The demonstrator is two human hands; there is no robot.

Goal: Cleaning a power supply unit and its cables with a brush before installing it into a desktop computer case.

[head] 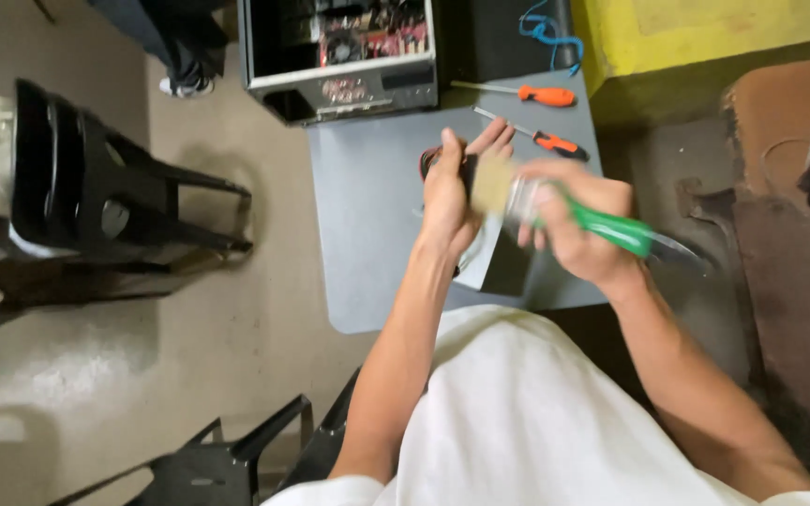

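Two hands raised over grey table point(367, 206) | left hand point(449, 192) closed on dark part point(466, 173), steadied for brushing | right hand point(574, 225) wrapped around green-handled brush point(602, 225), bristles against part | two orange screwdrivers point(546, 94) beyond grip, within reach.

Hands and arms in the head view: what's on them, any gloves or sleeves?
Both hands are bare: no gloves on the left hand or right hand. Forearms are uncovered, no watch or bands visible. A white garment covers the torso.
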